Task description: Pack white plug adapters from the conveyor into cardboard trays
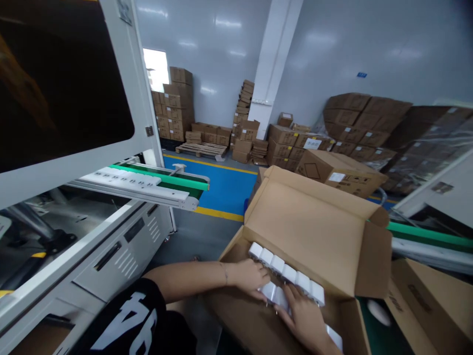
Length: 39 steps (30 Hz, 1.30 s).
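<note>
Head view: our left hand [253, 276] and right hand [301, 313] are clamped, one at each end, on a short run of white plug-like blocks [269, 291] low inside the open carton [352, 321]. To do this well, we should press evenly from both ends so no block drops out, and hold the run parallel to the row of six white blocks [289, 273] along the carton's lid side. What look like small pins could snag, so we'd lower gently. Another white block [334, 337] lies at the carton's right end, close by our right wrist, where it could get knocked. The raised lid [314, 217] limits reach behind the row. Beyond the carton stands a taped carton [338, 170]; left of it, a conveyor [177, 196] carries white pieces [129, 180]; right of it sits another cardboard box [439, 296].
</note>
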{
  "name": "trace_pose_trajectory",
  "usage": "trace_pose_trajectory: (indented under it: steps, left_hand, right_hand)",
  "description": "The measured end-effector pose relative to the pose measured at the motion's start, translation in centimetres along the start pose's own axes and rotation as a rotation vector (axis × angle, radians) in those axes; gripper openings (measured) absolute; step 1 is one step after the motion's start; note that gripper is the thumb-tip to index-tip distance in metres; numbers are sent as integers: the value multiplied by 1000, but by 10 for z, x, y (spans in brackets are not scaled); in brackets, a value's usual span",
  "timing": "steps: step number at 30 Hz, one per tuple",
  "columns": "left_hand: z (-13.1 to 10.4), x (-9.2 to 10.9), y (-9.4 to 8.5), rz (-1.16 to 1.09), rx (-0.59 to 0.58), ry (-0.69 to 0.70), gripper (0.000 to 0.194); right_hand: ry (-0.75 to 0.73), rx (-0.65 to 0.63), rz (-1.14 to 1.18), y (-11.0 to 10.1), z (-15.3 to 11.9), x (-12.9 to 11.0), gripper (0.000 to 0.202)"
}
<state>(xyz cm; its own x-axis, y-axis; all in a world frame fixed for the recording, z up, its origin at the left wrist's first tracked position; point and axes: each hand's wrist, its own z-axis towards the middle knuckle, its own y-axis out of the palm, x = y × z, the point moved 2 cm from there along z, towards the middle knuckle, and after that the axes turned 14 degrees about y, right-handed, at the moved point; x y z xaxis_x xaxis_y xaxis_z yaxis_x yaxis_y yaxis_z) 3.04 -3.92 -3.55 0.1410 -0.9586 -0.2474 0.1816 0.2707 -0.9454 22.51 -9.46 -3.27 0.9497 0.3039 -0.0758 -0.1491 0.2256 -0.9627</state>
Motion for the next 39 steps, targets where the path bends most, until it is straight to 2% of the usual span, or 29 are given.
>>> trace_pose_trajectory:
  steps: [3,7,8,10,12,14,17,20,23,26,29,32,35,39]
  left_hand:
    - [2,2,-5,-56,-30,-17,54]
    - [3,-2,-7,-124,-52,-72,50]
    - [3,-3,-7,-138,-54,-73,49]
    - [3,-4,-8,-151,-64,-64,48]
    - [3,-4,-11,-145,-81,-49,48]
    - [4,-4,-15,-130,-93,-35,47]
    - [5,-4,-20,-112,-111,-32,48]
    - [6,-5,-22,-114,-123,-41,55]
    - [10,-3,-21,-147,-113,-68,63]
    - [17,2,-19,-169,-112,-97,58]
    - [20,6,-20,-170,-112,-104,55]
    - [12,7,-22,-144,-96,-93,63]
    - [3,6,-20,-96,-100,-109,69]
    - [3,6,-9,-94,-131,-90,67]
  right_hand:
    - [74,24,106,-30,8,16,36]
    - [321,162,265,-71,1,53,37]
    - [344,148,253,-76,-4,57,36]
    - [307,33,157,-78,-15,57,36]
    - [211,-112,41,-71,-24,50,42]
    - [126,-206,-43,-59,-31,42,51]
    - [88,-273,-117,-40,-34,38,48]
    - [110,-300,-156,-30,-33,39,42]
    - [108,-289,-172,-30,-27,36,46]
    - [62,-256,-167,-29,-17,24,53]
    - [56,-245,-134,-24,-9,8,48]
    - [45,-215,-76,-15,-9,-1,43]
    - [18,-148,-49,0,-12,3,43]
    - [-32,-65,-58,26,-16,23,44]
